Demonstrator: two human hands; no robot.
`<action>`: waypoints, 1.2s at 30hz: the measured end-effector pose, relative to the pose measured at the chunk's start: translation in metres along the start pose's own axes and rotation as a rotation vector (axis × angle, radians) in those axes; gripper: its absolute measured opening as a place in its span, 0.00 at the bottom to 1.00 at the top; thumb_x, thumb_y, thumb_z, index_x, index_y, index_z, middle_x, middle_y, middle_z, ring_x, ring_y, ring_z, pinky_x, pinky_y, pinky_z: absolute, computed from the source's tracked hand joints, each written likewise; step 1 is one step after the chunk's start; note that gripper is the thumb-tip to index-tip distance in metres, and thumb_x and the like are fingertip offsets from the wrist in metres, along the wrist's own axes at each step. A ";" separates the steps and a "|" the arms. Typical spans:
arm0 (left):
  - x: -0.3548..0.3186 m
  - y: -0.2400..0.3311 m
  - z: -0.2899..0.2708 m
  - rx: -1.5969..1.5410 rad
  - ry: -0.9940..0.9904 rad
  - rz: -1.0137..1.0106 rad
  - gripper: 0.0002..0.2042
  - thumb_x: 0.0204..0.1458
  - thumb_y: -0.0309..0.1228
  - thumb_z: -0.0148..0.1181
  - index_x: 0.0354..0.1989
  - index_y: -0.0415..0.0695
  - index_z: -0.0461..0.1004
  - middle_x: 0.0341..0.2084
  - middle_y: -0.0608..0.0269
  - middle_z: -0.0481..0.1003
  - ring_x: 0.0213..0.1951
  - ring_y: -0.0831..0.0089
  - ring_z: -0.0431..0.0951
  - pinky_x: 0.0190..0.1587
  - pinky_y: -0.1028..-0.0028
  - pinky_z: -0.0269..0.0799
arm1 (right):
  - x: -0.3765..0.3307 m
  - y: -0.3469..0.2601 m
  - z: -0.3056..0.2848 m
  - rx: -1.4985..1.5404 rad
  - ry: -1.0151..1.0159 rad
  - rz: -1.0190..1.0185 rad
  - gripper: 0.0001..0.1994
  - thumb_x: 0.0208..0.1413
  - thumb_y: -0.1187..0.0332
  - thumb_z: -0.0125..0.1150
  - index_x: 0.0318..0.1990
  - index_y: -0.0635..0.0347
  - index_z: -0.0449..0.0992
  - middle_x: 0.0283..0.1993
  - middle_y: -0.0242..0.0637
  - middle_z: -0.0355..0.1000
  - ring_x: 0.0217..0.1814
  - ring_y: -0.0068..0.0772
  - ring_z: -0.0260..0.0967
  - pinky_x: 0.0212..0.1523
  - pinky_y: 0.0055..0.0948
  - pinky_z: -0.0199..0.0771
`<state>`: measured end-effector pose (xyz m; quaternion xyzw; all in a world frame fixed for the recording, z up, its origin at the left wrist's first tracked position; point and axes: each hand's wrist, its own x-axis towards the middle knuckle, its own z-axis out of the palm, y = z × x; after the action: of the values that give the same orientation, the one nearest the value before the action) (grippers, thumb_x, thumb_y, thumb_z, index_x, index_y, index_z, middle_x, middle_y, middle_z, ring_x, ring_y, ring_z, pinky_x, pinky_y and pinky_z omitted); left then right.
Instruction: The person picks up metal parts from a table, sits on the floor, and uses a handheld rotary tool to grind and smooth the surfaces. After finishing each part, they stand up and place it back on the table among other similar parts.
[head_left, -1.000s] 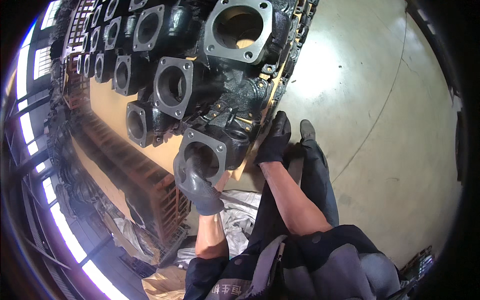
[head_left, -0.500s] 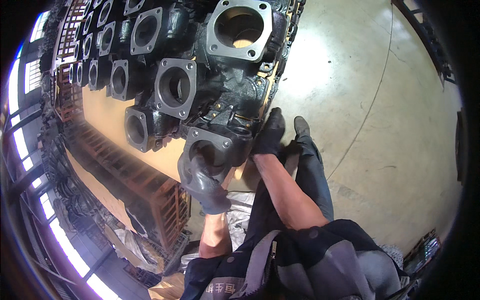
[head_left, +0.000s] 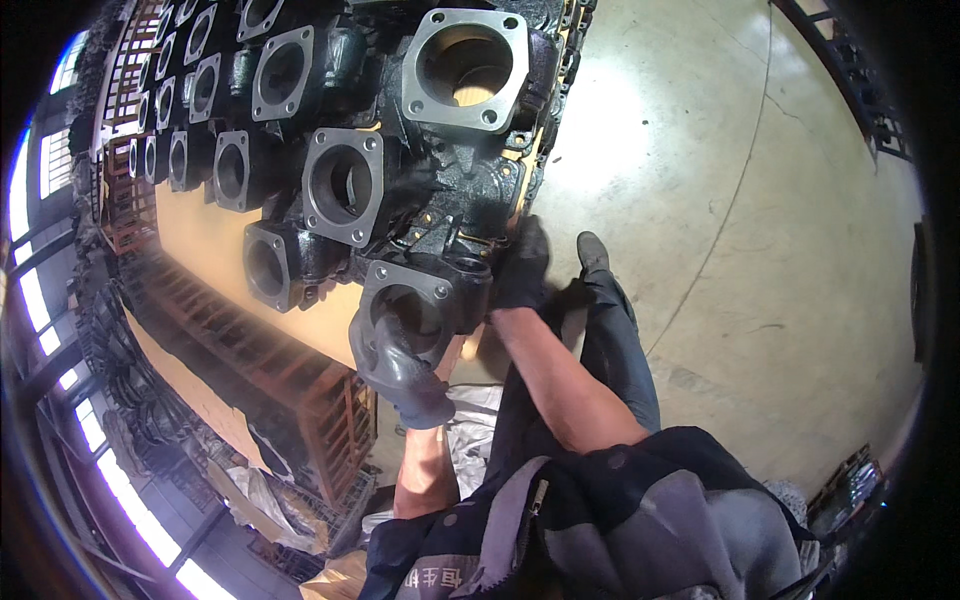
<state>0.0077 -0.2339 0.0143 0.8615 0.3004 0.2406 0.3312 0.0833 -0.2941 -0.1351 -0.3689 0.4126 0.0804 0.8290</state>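
Your gloved left hand point(head_left: 402, 368) grasps the flanged opening of a black casting point(head_left: 466, 302) between your hands; your right hand point(head_left: 522, 266) is just beside its other side, whether gripping I can't tell. Beyond both, black castings point(head_left: 335, 187) stand on tan sheeting point(head_left: 198, 220).

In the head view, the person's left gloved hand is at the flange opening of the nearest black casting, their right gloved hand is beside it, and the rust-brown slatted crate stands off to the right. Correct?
Not quite: the head view shows the rust-brown slatted crate off to the left. The left hand, right hand and nearest black casting are as stated.
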 end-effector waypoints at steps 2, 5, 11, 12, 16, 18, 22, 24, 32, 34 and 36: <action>-0.001 -0.002 -0.001 -0.110 0.037 -0.131 0.26 0.44 0.37 0.71 0.50 0.34 0.73 0.43 0.49 0.75 0.44 0.54 0.75 0.46 0.62 0.72 | -0.002 0.011 0.014 -0.162 -0.009 -0.074 0.21 0.71 0.54 0.45 0.41 0.64 0.74 0.36 0.35 0.73 0.35 0.26 0.68 0.38 0.29 0.71; 0.001 0.003 0.002 -0.005 -0.026 0.005 0.33 0.35 0.39 0.77 0.50 0.35 0.73 0.43 0.48 0.74 0.43 0.51 0.75 0.45 0.60 0.72 | 0.006 0.008 0.005 -0.194 -0.073 -0.044 0.19 0.71 0.53 0.45 0.40 0.62 0.73 0.35 0.34 0.72 0.35 0.26 0.68 0.37 0.30 0.71; -0.010 -0.010 -0.002 -0.119 0.020 -0.092 0.25 0.45 0.34 0.70 0.50 0.35 0.73 0.43 0.52 0.74 0.46 0.58 0.74 0.49 0.63 0.71 | -0.003 -0.010 -0.006 -0.124 0.032 -0.067 0.19 0.70 0.55 0.45 0.38 0.62 0.73 0.32 0.35 0.70 0.32 0.28 0.66 0.33 0.30 0.69; -0.010 -0.008 0.002 -0.059 0.011 -0.057 0.21 0.49 0.31 0.67 0.51 0.35 0.73 0.44 0.53 0.74 0.46 0.61 0.74 0.50 0.64 0.70 | 0.005 0.003 -0.014 -0.250 0.047 -0.145 0.19 0.70 0.55 0.46 0.38 0.62 0.73 0.31 0.35 0.70 0.32 0.27 0.66 0.32 0.30 0.68; -0.017 -0.029 0.014 -0.321 0.146 -0.289 0.12 0.57 0.28 0.58 0.47 0.37 0.75 0.44 0.52 0.76 0.44 0.59 0.76 0.47 0.63 0.73 | 0.040 0.053 -0.023 0.183 -0.278 0.107 0.19 0.70 0.54 0.46 0.45 0.62 0.75 0.38 0.37 0.74 0.35 0.34 0.70 0.39 0.31 0.73; -0.007 -0.009 0.007 -0.240 0.130 -0.208 0.12 0.59 0.26 0.55 0.48 0.35 0.75 0.44 0.51 0.75 0.45 0.59 0.76 0.49 0.65 0.72 | 0.017 0.030 -0.009 0.208 -0.316 0.245 0.21 0.69 0.51 0.46 0.52 0.60 0.73 0.47 0.42 0.75 0.45 0.41 0.73 0.50 0.37 0.76; -0.007 -0.008 -0.009 -0.076 -0.001 -0.058 0.17 0.63 0.31 0.53 0.56 0.34 0.69 0.48 0.50 0.73 0.49 0.60 0.75 0.52 0.66 0.70 | 0.032 0.012 -0.039 -0.311 -0.128 0.003 0.22 0.69 0.51 0.47 0.49 0.64 0.74 0.45 0.38 0.76 0.42 0.31 0.71 0.45 0.32 0.73; -0.012 -0.009 -0.023 -0.232 0.037 -0.116 0.19 0.65 0.32 0.50 0.60 0.34 0.66 0.53 0.51 0.71 0.54 0.63 0.72 0.57 0.68 0.68 | 0.018 -0.022 -0.051 -0.640 -0.098 -0.029 0.27 0.67 0.47 0.49 0.57 0.63 0.73 0.50 0.37 0.73 0.51 0.32 0.66 0.54 0.31 0.64; 0.038 -0.159 -0.046 -0.366 0.354 -0.421 0.22 0.68 0.38 0.45 0.65 0.39 0.61 0.57 0.60 0.67 0.57 0.71 0.64 0.61 0.69 0.60 | 0.032 -0.140 -0.086 -0.865 -0.305 -0.100 0.34 0.61 0.39 0.52 0.62 0.59 0.66 0.60 0.42 0.69 0.58 0.41 0.67 0.59 0.45 0.63; 0.057 -0.152 -0.038 -0.502 0.326 -0.438 0.21 0.67 0.45 0.48 0.59 0.42 0.71 0.46 0.68 0.77 0.44 0.77 0.72 0.52 0.72 0.67 | 0.018 -0.134 -0.087 -0.872 -0.352 -0.060 0.35 0.61 0.38 0.52 0.64 0.58 0.65 0.61 0.42 0.68 0.57 0.41 0.66 0.60 0.46 0.62; 0.066 -0.146 -0.030 -0.921 0.358 -0.502 0.25 0.68 0.51 0.43 0.57 0.43 0.73 0.46 0.69 0.77 0.45 0.78 0.72 0.53 0.72 0.66 | -0.003 -0.109 -0.085 -0.847 -0.343 0.000 0.37 0.61 0.37 0.49 0.67 0.56 0.62 0.63 0.42 0.66 0.60 0.40 0.64 0.61 0.47 0.60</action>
<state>-0.0169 -0.0889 -0.0564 0.4751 0.4120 0.4035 0.6646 0.0758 -0.4291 -0.1069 -0.6566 0.2003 0.3021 0.6614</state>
